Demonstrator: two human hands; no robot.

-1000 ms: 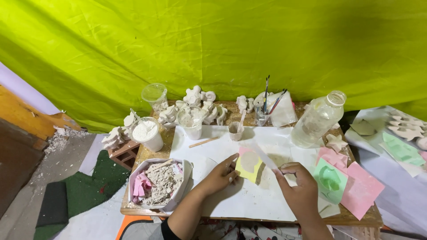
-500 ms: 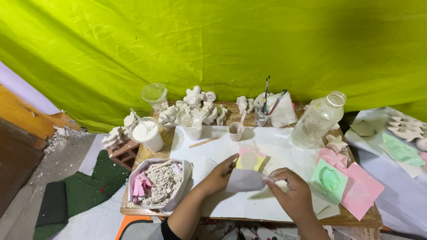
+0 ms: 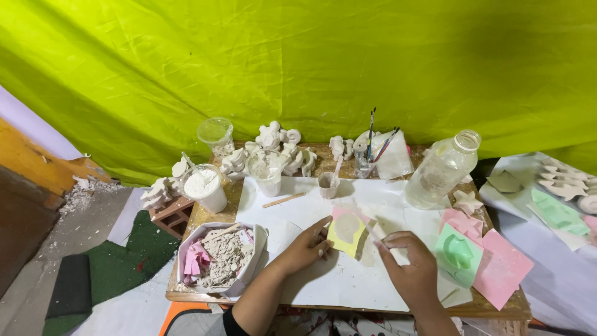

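Two hands work over a white sheet [image 3: 348,280] spread on the wooden desk [image 3: 497,305], and everything here is placed from the yellow-and-pink mould [image 3: 346,231] lying near the sheet's middle.

The left hand [image 3: 306,247] rests just left of the mould, its fingers [image 3: 323,239] close together and pressing the mould's left edge flat. The right hand [image 3: 410,269] sits just right of and below the mould, fingers pinched on a thin pale tool [image 3: 372,230] whose tip slants up toward the mould's right edge; whether the tip touches it cannot be told.

Right of the mould lie three more flat moulds: one green [image 3: 459,252] with a raised shape, and two pink, one [image 3: 502,269] below-right of the green and one [image 3: 461,221] above it. One small white star cast [image 3: 466,201] lies beyond those. One clear plastic bottle [image 3: 443,169], tilted, stands up and to the right of the mould.

Directly above the mould stands one small grey cup [image 3: 328,185] with a stick in it, and one wooden stick [image 3: 283,200] lies up-left. Farther up-left are three clear or white tubs: one filled with white powder [image 3: 204,186], one frosted [image 3: 267,171], one empty-looking [image 3: 216,135]. A cluster of white plaster figures [image 3: 273,143], too many and too overlapped to count, lines the desk's far edge, beside one jar of brushes [image 3: 368,155].

Left of the mould, one white basin [image 3: 221,255] holds grey rubble and pink scraps.
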